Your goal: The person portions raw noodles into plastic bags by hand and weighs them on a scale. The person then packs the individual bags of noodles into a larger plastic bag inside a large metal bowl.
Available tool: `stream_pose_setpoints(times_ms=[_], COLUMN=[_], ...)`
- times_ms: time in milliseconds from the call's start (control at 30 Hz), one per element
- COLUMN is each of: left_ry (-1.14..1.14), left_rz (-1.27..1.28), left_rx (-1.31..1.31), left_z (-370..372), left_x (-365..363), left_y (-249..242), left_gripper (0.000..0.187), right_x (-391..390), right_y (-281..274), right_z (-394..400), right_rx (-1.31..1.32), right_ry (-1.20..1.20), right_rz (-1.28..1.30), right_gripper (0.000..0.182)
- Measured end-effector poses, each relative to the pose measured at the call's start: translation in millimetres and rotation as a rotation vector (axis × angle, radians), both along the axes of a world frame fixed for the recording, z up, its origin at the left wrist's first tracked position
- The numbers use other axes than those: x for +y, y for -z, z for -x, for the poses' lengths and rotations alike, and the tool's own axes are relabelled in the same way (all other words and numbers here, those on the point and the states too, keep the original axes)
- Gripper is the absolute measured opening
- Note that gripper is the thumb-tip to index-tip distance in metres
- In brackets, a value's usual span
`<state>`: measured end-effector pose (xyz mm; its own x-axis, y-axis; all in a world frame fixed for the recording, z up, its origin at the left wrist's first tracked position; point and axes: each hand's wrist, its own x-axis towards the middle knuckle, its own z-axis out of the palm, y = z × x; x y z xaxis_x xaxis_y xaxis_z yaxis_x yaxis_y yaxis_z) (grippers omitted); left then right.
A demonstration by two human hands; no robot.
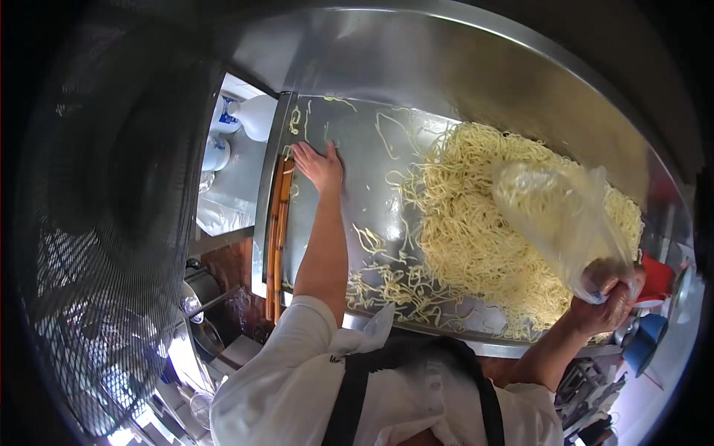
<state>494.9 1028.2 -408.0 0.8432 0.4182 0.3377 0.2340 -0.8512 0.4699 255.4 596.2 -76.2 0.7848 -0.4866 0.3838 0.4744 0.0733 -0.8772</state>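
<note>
A clear plastic bag is positioned over the large heap of pale yellow noodles at the right side of the stainless steel table. The long axis of the bag runs diagonally: the wide, rounded end points to the upper left of the view, away from the wearer's body; the gathered end points to the lower right. Yellow strands are visible in or through the film; which of the two cannot be determined.

The right hand grips the gathered end, with the fingers curled closed around the film. The left hand is extended low over the table, palm down, fingers close together and thumb spread apart. Its fingertips are near the upper ends of the long brown wooden sticks, which lie lengthwise along the left edge. Scattered noodle strands lie left of the heap.
</note>
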Motion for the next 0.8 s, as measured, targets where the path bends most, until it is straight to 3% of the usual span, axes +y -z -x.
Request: stream_pose_setpoints(times_ms=[100, 233, 300, 333, 367, 400, 433, 467, 567, 700, 767, 800], left_ry=[0.033, 0.212, 0.304, 0.339, 0.449, 0.615, 0.865, 0.994, 1.348, 1.513, 1.481, 1.451], left_rz=[0.024, -0.003, -0.073, -0.226, -0.049, -0.098, 0.358, 0.497, 0.575, 0.6, 0.685, 0.728], left_rx=[-0.028, 0.059, 0.017, 0.044, 0.231, -0.025, 0.295, 0.401, 0.393, 0.465, 0.479, 0.486], left_z=[-48.3, -98.7, -94.7, -71.7, -37.4, 0.3, 36.5, 61.5, 115.2, 145.9, 152.5, 155.2], left_x=[17.4, -2.1, -64.5, -107.1, -153.3, -197.7, -239.2, -265.3, -317.7, -323.4, -309.8, -298.1], left_y=[-14.0, -15.1, 1.8, -5.6, -34.3, 44.7, -26.4, -69.0, -73.0, -68.6, -71.1, -73.2], left_gripper=[0.075, 0.074, 0.075, 0.078, 0.079, 0.076, 0.067, 0.067, 0.06, 0.05, 0.046, 0.043], right_x=[6.6, -5.3, -12.3, -8.9, -5.6, -1.4, 5.9, 13.4, 50.4, 99.0, 101.2, 109.5], right_y=[10.8, 32.6, 37.3, 34.0, 30.9, 27.2, 23.1, 20.6, 6.6, -10.3, 7.7, 13.7], right_z=[-15.9, -7.0, 0.3, -1.9, -4.0, -7.0, -11.4, -20.3, -54.6, -107.2, -136.0, -157.0], right_rx=[-0.007, 0.085, 0.126, 0.132, 0.138, 0.144, 0.154, 0.151, 0.163, 0.247, 0.228, 0.178], right_ry=[-0.048, 0.103, 0.166, 0.173, 0.18, 0.186, 0.142, 0.114, 0.003, -0.076, 0.084, 0.02], right_rz=[0.013, 0.046, 0.075, 0.077, 0.08, 0.082, 0.082, 0.087, 0.081, 0.076, 0.591, 0.567], right_gripper=[0.013, 0.017, 0.019, 0.019, 0.019, 0.02, 0.02, 0.017, 0.01, 0.007, 0.015, 0.02])
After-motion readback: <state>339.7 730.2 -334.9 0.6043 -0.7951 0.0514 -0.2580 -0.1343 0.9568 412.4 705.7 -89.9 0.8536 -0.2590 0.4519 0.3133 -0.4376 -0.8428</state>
